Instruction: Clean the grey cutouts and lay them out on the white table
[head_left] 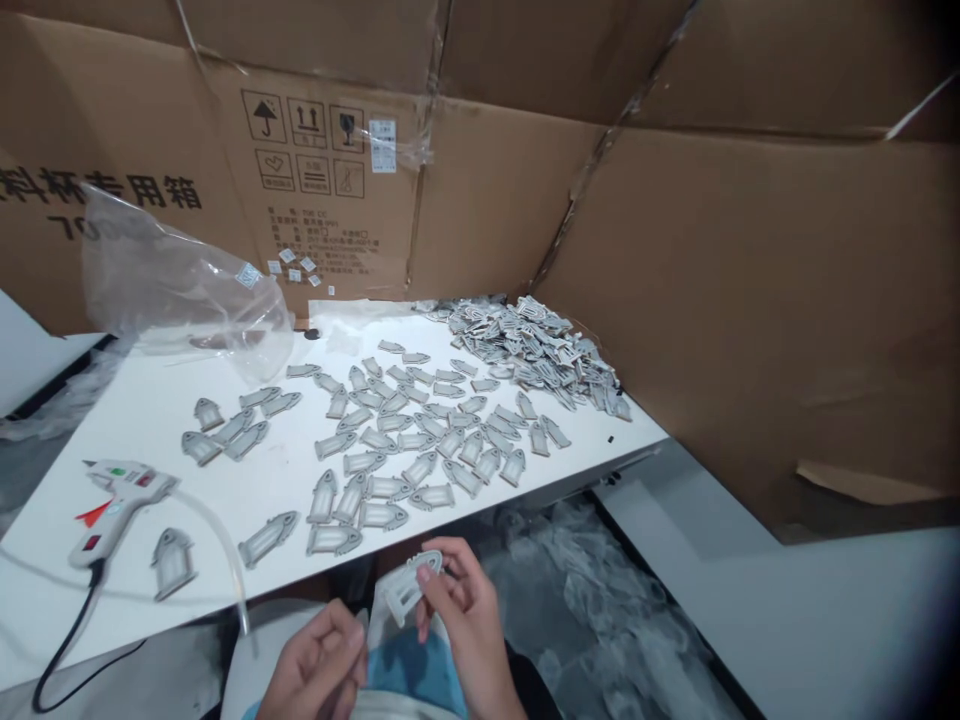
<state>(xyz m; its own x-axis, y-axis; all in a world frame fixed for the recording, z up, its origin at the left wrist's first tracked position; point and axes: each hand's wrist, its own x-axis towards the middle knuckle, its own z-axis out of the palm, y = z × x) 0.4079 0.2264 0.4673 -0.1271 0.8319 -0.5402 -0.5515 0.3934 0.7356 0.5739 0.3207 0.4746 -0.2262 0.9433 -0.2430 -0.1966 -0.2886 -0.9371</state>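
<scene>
My right hand (469, 625) grips a grey arch-shaped plastic frame (405, 592) between thumb and fingers, above my lap and just off the table's front edge. The frame is tilted, its pointed end toward the fingers. To its left, my left hand (322, 665) is closed in a pinch. A small pale sliver shows at its fingertips, too little to name. Many similar grey frames (382, 516) lie spread flat over the white table (285, 455). A few lie apart at the left, among them a single frame (173, 563) near the front edge.
At the table's left lies a white glue gun (120, 510) with a black cord and a clear glue stick (217, 535) behind it. A dense heap of grey pieces (540, 350) sits at the back right. A clear plastic bag (180, 280) stands before cardboard walls (495, 200).
</scene>
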